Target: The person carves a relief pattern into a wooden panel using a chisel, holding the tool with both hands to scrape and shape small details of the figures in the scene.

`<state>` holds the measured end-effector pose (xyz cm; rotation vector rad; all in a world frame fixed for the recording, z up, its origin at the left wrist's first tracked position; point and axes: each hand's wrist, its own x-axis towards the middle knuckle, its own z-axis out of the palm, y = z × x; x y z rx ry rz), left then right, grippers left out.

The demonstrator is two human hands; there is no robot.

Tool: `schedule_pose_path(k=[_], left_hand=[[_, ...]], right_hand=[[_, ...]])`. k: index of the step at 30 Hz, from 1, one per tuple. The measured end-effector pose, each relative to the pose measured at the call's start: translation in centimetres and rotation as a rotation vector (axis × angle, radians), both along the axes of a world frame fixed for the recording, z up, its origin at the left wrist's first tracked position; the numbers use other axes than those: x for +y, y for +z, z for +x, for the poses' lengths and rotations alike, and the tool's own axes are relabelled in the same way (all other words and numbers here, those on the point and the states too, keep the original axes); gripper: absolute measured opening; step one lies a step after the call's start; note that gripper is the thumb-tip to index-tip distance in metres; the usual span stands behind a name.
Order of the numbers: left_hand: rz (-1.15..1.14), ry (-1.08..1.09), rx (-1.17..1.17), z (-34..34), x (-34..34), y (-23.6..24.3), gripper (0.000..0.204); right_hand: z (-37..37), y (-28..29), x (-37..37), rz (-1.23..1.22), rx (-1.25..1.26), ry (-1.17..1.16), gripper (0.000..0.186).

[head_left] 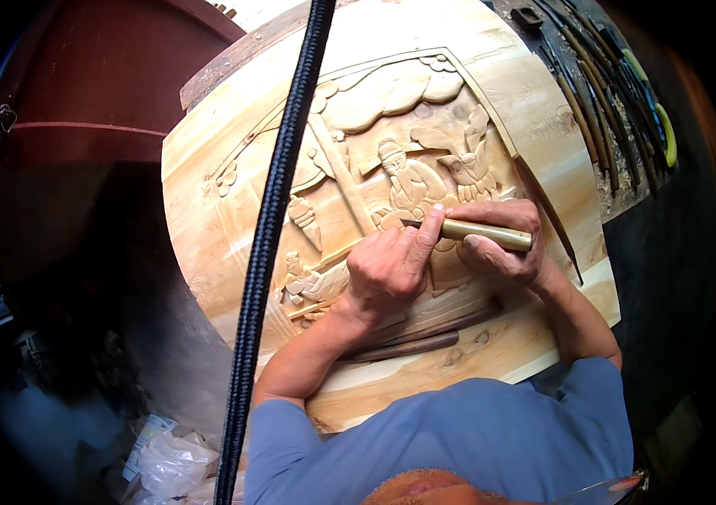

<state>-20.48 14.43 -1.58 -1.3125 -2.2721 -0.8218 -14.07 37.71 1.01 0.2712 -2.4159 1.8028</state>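
A large pale wooden panel (535,109) with a relief of figures, clouds and a bird lies tilted in front of me. My right hand (501,248) grips the light wooden handle of a carving chisel (480,233). Its dark blade points left onto the carved figures. My left hand (387,269) rests on the panel, thumb pressed along the blade near its tip. Two dark-handled chisels (413,343) lie on the panel's lower part, just under my left wrist.
A row of several carving tools (606,101) lies on a dark bench at the upper right. A thick black cord (270,236) hangs down across the view. A dark red round container (80,109) stands at the left. Crumpled plastic bags (169,463) lie at the lower left.
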Motion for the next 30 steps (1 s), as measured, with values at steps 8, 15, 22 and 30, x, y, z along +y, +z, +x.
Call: schedule_pose_path(k=[8,15,22,30], left_hand=[[-0.027,0.009,-0.009,0.1,-0.2,0.2,0.053],[0.014,0.019,-0.063,0.0,-0.3,0.8,0.051],[0.121,-0.009,-0.107,-0.3,-0.9,1.1,0.049],[-0.015,-0.055,0.085,-3.4,1.9,1.8,0.057]], right_hand=[[0.0,0.1,0.4,-0.023,-0.050,0.034,0.038],[0.1,0.4,-0.2,-0.108,-0.098,0.030,0.037],[1.0,2.8,-2.2,0.139,0.112,0.105,0.048],[1.9,1.3,-3.1,-0.546,-0.192,-0.193,0.057]])
